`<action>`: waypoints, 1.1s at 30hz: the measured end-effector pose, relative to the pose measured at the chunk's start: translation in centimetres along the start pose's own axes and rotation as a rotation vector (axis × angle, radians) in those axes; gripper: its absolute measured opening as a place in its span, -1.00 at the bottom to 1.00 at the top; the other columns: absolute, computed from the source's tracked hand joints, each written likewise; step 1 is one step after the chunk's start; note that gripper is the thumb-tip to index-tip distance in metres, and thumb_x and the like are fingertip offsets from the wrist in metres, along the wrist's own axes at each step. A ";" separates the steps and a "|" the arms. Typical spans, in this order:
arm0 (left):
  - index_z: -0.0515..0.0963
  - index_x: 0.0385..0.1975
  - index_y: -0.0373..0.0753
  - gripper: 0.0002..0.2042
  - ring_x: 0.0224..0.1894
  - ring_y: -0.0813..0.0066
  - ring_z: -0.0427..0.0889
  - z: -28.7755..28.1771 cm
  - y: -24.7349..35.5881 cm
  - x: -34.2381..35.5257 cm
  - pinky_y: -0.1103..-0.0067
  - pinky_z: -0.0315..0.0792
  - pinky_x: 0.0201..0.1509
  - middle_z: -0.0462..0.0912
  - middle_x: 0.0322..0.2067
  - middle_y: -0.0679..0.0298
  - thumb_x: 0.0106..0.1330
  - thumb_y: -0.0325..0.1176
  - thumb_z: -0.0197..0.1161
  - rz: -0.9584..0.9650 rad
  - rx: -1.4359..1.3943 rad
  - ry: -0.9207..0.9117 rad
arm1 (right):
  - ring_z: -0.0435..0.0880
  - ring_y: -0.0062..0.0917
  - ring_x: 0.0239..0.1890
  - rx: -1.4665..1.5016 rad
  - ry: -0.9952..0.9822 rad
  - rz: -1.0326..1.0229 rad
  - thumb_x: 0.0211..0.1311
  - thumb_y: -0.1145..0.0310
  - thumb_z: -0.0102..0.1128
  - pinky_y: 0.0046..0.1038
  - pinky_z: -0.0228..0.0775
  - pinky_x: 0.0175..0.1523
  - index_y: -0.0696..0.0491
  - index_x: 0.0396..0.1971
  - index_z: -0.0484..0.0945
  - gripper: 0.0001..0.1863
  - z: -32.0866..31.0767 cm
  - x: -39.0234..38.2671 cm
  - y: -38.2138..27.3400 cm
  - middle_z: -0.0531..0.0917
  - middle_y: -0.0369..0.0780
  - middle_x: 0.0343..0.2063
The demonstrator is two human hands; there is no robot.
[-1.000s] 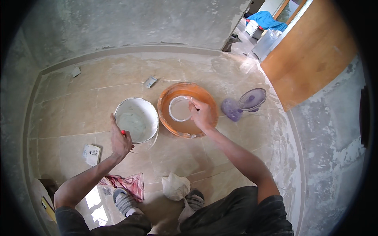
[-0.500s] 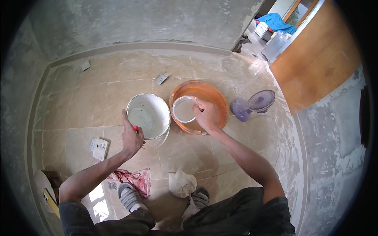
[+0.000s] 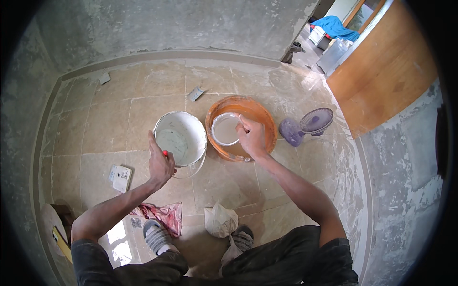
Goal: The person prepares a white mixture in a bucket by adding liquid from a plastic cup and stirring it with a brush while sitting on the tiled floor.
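Scooping step: R hand (image 3: 251,137) gripped small white bowl (image 3: 225,129) in orange basin (image 3: 243,127), L hand (image 3: 160,163) clenched on white bucket (image 3: 180,138) rim w/ red-tipped tool; next move prob. needed level lift to bucket

arms: bare to the shoulder
clothing: dark sleeveless top (image 3: 329,260), dark trousers (image 3: 267,264)
feet: grey strapped sandals (image 3: 155,234)

Both arms stretched forward from the lower edge, bare forearms. Left hand (image 3: 160,164) curled shut, thumb uppermost, wrist straight. Right hand (image 3: 252,137) reaching farther ahead, fingers bent down in a grip.
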State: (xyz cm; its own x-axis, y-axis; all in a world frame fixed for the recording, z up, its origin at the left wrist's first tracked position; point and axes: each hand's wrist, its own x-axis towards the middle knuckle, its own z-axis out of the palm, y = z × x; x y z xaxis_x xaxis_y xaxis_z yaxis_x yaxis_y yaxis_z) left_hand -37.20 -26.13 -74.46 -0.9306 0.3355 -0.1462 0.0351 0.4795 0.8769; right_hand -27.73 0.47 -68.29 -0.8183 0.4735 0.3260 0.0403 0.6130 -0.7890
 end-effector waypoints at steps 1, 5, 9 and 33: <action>-0.46 0.45 -0.19 -0.14 -0.62 0.17 0.64 -0.2 0.0 -0.1 0.39 0.61 -0.60 0.24 0.22 -0.36 0.26 -0.60 -0.03 -0.004 0.001 0.002 | 0.19 -0.76 -0.70 0.002 -0.005 0.001 0.22 0.55 0.05 -0.51 0.09 -0.57 0.11 -0.02 0.65 -0.65 0.0 -0.1 -0.3 0.14 -0.30 -0.75; -0.45 0.45 -0.20 -0.14 -0.60 0.16 0.64 -0.4 0.8 -0.4 0.39 0.61 -0.60 0.16 0.27 -0.32 0.26 -0.61 -0.03 -0.078 -0.011 -0.014 | 0.22 -0.79 -0.67 0.002 -0.005 -0.009 0.24 0.57 0.03 -0.56 0.12 -0.54 0.11 0.01 0.64 -0.64 0.1 -0.4 -0.6 0.18 -0.34 -0.73; -0.44 0.45 -0.21 -0.14 -0.59 0.16 0.64 0.0 0.8 -0.4 0.40 0.61 -0.59 0.08 0.32 -0.27 0.26 -0.61 -0.03 -0.083 -0.001 -0.009 | 0.23 -0.82 -0.65 0.055 -0.008 0.042 0.24 0.60 0.02 -0.60 0.13 -0.53 0.12 0.05 0.62 -0.61 -0.1 -0.7 -0.5 0.20 -0.36 -0.72; -0.39 0.44 -0.26 -0.15 -0.51 0.04 0.66 0.3 0.4 -1.0 0.35 0.65 -0.51 -0.06 0.37 -0.25 0.22 -0.63 0.00 -0.029 -0.069 0.015 | 0.18 -0.78 -0.74 -0.164 0.001 -0.076 0.16 0.57 0.05 -0.53 0.05 -0.60 0.07 0.02 0.65 -0.59 1.7 -0.6 -1.4 0.14 -0.26 -0.77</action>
State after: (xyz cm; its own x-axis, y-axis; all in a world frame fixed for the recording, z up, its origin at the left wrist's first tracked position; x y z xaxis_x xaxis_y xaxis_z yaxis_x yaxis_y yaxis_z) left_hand -36.13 -26.04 -74.09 -0.9361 0.3100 -0.1661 -0.0172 0.4315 0.9020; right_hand -28.25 -1.73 -68.27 -0.8218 0.4224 0.3825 0.0714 0.7422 -0.6663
